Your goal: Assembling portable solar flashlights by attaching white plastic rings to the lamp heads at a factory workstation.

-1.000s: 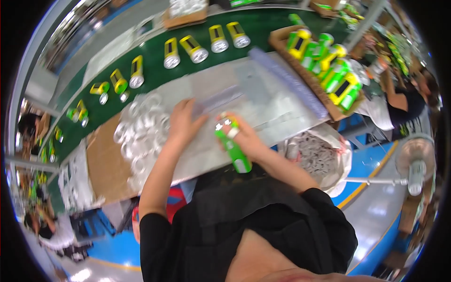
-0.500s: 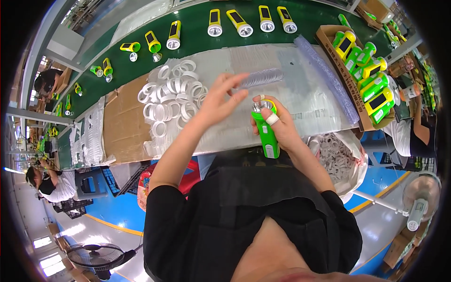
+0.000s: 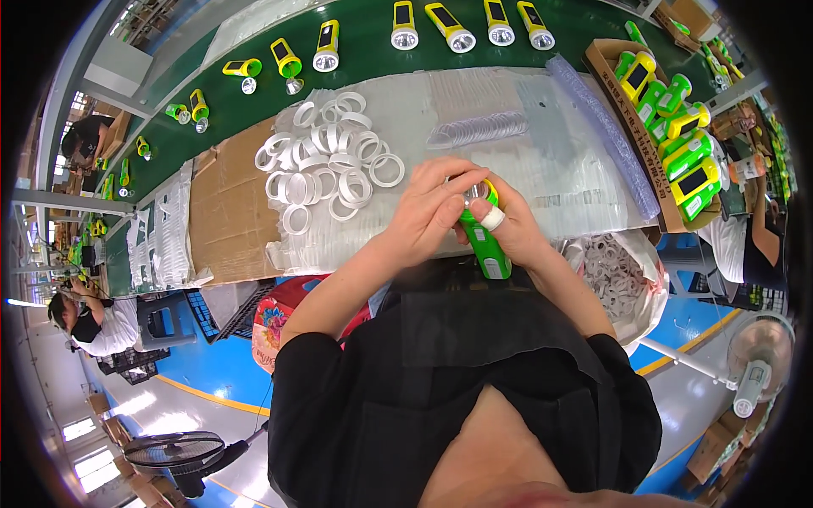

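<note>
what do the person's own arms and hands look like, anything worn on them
Short black sleeves leave the forearms bare. The left hand is ungloved, with nothing visibly worn. The right hand is ungloved too, with a white wrap around its thumb.

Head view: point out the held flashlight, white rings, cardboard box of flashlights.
Held flashlight (image 3: 487, 244), head view: green body.
White rings (image 3: 315, 159), head view: a ring mid-pile.
Cardboard box (image 3: 633, 135), head view: left side wall.
</note>
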Demonstrator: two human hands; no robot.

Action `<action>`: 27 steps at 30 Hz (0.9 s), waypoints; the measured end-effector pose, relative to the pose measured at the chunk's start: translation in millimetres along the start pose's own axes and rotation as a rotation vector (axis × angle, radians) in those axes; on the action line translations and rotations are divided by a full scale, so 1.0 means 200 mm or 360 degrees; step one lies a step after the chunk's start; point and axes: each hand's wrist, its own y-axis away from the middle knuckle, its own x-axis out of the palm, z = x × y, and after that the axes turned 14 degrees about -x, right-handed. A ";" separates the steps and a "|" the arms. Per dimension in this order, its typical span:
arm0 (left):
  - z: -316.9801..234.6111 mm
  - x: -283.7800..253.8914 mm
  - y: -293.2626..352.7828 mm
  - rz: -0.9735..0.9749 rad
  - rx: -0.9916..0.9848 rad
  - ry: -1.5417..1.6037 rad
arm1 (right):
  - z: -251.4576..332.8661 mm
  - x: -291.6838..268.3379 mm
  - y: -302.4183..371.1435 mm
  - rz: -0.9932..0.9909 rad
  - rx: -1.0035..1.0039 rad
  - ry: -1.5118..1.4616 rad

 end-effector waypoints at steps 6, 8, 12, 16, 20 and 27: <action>0.03 0.08 -0.01 -0.0226 0.0145 0.0128 | -0.08 0.00 0.01 0.0110 0.0048 -0.0065; 0.07 0.08 0.00 -0.0280 0.0192 0.0127 | -0.15 0.01 0.00 0.0000 -0.0314 0.0180; 0.09 0.03 0.01 -0.0341 0.0256 0.0036 | -0.13 0.03 -0.04 -0.0010 -0.0195 0.0053; 0.08 -0.14 -0.01 -0.0466 0.0121 -0.0446 | -0.05 -0.01 -0.16 0.0026 -0.0330 -0.0115; 0.14 -0.33 -0.03 -0.0062 -0.0074 -0.1288 | -0.06 -0.04 -0.25 -0.0105 -0.0514 0.0044; 0.14 -0.38 -0.09 -0.0026 -0.0323 -0.0476 | -0.08 -0.03 -0.25 0.0037 -0.0537 0.0082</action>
